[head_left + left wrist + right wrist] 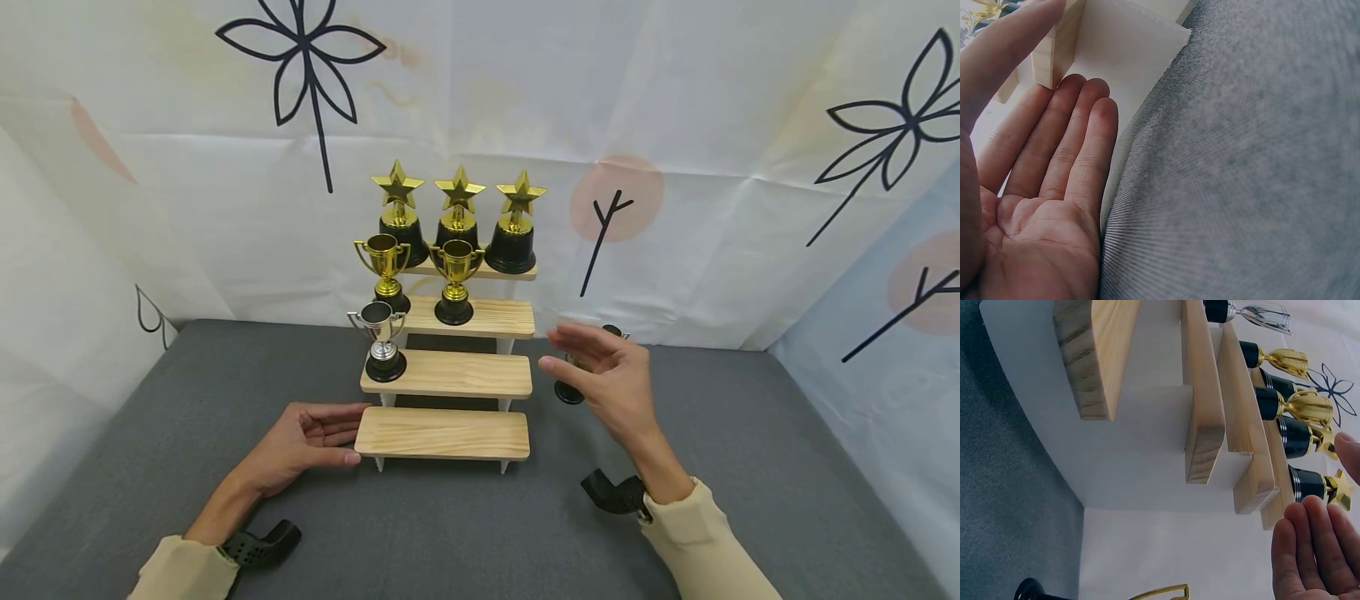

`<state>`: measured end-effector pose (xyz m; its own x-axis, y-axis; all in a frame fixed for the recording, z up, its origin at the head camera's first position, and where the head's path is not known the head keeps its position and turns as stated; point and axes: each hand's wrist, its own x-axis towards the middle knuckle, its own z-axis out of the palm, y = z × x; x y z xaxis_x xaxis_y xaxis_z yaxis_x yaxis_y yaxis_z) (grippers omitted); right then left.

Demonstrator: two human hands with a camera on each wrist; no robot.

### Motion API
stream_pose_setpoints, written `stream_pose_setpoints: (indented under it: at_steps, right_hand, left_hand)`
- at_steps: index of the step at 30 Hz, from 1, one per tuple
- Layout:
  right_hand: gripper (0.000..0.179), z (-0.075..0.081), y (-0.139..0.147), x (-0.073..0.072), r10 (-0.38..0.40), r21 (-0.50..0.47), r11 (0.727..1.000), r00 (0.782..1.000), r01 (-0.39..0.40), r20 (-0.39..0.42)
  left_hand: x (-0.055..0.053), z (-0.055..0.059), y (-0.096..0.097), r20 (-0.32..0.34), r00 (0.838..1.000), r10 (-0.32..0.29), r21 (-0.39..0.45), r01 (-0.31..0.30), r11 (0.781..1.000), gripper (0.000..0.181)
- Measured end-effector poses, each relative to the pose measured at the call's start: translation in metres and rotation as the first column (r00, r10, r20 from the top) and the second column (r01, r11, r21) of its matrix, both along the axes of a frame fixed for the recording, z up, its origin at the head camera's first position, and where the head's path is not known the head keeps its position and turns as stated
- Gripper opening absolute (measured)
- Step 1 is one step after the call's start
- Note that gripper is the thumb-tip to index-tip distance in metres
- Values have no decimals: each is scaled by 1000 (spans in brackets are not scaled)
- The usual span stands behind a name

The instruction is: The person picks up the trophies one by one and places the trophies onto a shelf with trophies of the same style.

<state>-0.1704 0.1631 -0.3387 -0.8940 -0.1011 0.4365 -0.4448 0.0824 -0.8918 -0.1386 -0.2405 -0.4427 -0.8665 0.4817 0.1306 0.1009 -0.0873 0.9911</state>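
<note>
A tiered wooden stand has four stepped shelves. My left hand is at the left end of its lowest shelf, fingers extended and thumb apart; its fingertips are right at the board's end in the left wrist view. To the right of the stand, my right hand is raised with its fingers extended and thumb apart, holding nothing. Behind it on the table is a trophy cup, mostly hidden; its black base and a gold handle show in the right wrist view.
Three gold star trophies stand on the top shelf. Two gold trophy cups are on the shelf below, and a silver trophy cup stands left on the third. A printed cloth hangs behind the grey table.
</note>
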Motion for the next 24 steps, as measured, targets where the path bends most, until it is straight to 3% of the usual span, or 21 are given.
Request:
stream_pose_setpoints:
  at_steps: [10,24]
  right_hand:
    - [44,-6,11,3,-56,-3,998,998,56,19]
    - [44,-9,30,-5,-136,1,991,990,136,27]
  left_hand:
    - [0,0,0,1,1000,6,-9,-6,1000,67]
    - [-1,-2,1,-14,1000,-12,27,12,1000,65]
